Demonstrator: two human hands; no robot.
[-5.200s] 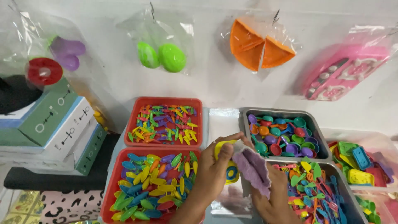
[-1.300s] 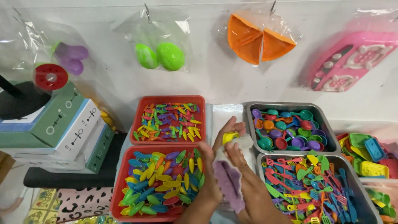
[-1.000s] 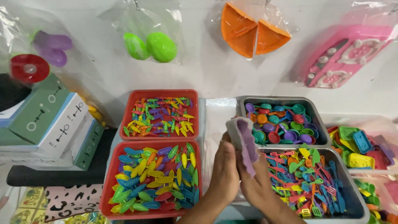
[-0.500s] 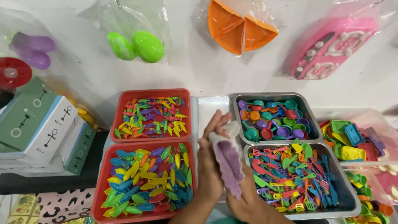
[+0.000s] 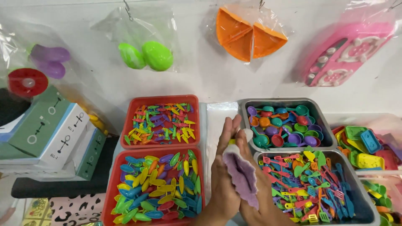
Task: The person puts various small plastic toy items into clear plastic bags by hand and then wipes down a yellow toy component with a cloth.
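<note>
Both hands (image 5: 234,180) | purple cloth (image 5: 242,175) between | apparently long axis near-upright

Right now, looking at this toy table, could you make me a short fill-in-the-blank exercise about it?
1. Both hands press a ____ cloth between them.
2. The two trays left of the hands are ____ in colour.
3. The bag hanging on the wall above those trays holds two ____ egg shapes.
4. The two trays right of the hands are ____ in colour.

Missing words: purple; red; green; grey
</note>
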